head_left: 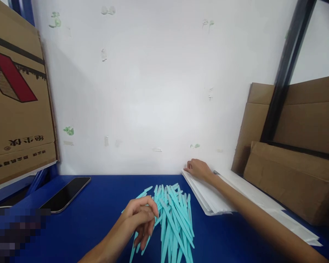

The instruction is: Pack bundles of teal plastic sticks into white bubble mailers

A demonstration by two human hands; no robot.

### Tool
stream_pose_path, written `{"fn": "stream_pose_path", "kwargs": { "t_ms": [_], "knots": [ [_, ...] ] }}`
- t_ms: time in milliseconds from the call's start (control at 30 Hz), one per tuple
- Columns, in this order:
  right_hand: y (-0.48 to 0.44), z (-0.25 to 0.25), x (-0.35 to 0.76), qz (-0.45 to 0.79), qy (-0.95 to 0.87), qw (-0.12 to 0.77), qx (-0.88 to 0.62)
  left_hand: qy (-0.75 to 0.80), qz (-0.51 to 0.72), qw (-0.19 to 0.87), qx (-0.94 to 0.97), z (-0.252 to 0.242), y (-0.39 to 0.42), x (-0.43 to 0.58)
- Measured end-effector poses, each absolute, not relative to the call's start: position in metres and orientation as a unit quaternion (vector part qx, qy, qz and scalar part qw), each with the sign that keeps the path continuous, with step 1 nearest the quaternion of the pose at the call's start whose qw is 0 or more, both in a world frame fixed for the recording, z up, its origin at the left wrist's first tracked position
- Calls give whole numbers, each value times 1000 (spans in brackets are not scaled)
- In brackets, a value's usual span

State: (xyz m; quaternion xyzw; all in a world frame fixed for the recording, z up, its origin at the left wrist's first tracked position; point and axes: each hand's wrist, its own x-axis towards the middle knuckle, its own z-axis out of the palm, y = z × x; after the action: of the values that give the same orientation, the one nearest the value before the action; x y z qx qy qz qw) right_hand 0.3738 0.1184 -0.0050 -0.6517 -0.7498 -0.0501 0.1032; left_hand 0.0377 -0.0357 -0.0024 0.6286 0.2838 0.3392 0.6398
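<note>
A heap of slim teal plastic sticks (175,219) with paler, capped-looking tips, similar to eyebrow razors, lies on the blue table. My left hand (142,219) hovers at the left side of this heap, its fingers loosely bent and slightly apart. Some teal sticks pass beneath or behind those fingers; I see none gripped. Further back on the right, a stack of thin white bags or sheets (208,197) lies by the wall. My right hand (199,168) rests at the stack's far left corner, fingers curled over the edge. Its fingertips are partly hidden.
A dark-screened phone (67,193) lies at the left. The blue table (104,204) meets a white wall (142,91) at the back. A printed cardboard box (19,120) stands left; brown cardboard (290,175) and a dark post (287,69) border the right.
</note>
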Motion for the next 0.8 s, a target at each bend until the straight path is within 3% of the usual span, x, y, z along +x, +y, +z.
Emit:
{"fn": "stream_pose_path", "kwargs": {
  "t_ms": [267, 333, 400, 500, 567, 700, 800],
  "knots": [
    [60, -12, 371, 22, -798, 79, -597, 309, 339, 599, 657, -1, -40, 38],
    [52, -17, 367, 16, -796, 82, -600, 354, 353, 493, 712, -2, -41, 37],
    [48, -16, 359, -8, -792, 103, -602, 415, 353, 319, 776, -3, -39, 34],
    [38, -7, 342, -62, -792, 150, -588, 470, 308, 49, 826, -4, -29, 26],
    [24, -2, 329, -96, -792, 171, -579, 498, 261, -58, 825, -4, -20, 21],
    [-12, -8, 304, -122, -796, 168, -569, 604, 150, -126, 772, -8, -6, 11],
    [-30, -20, 292, -121, -812, 155, -550, 657, 76, -85, 745, -12, -4, 7]
  ]
}}
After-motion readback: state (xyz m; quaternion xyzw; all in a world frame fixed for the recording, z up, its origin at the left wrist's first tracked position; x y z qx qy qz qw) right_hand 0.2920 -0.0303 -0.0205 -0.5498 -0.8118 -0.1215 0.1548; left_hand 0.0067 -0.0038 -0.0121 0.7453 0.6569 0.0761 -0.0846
